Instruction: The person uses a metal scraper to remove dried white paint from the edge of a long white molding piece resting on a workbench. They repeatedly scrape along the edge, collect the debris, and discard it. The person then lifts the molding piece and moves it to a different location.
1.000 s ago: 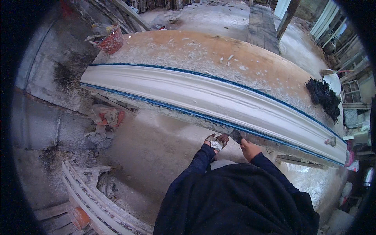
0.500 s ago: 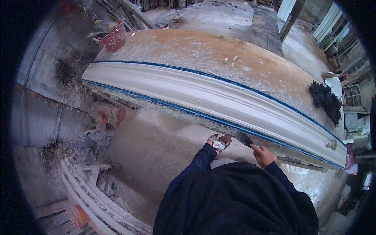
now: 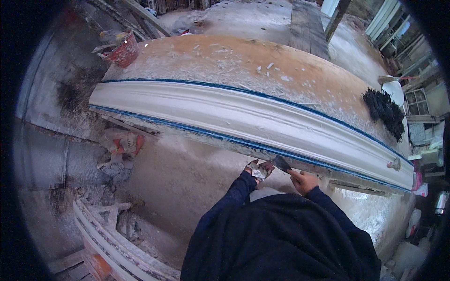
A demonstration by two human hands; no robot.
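Note:
My right hand (image 3: pixel 306 182) grips the handle of a putty knife (image 3: pixel 281 164). Its dark, flat blade points up and left, beside the fingers of my left hand (image 3: pixel 249 167). In that left hand, turned palm up, lies a whitish lump (image 3: pixel 259 173) that looks like plaster; its exact kind is hard to make out. Just beyond both hands runs a long white moulding (image 3: pixel 225 115) with ridges along its length, lying in a mould with blue edges (image 3: pixel 213 135). Both hands are apart from the moulding, at the near side of the bench.
Flakes and crumbs litter the orange-brown bench top (image 3: pixel 225 51). A red bucket (image 3: pixel 124 52) stands at its far left, a bundle of black bristly strands (image 3: pixel 384 112) at its right. A small lump (image 3: pixel 394 164) sits on the moulding's right end. A whitened frame (image 3: pixel 101 225) is at lower left.
The putty knife has moved left with my right hand, so its blade is now close to my left fingers. The whole view has shifted slightly.

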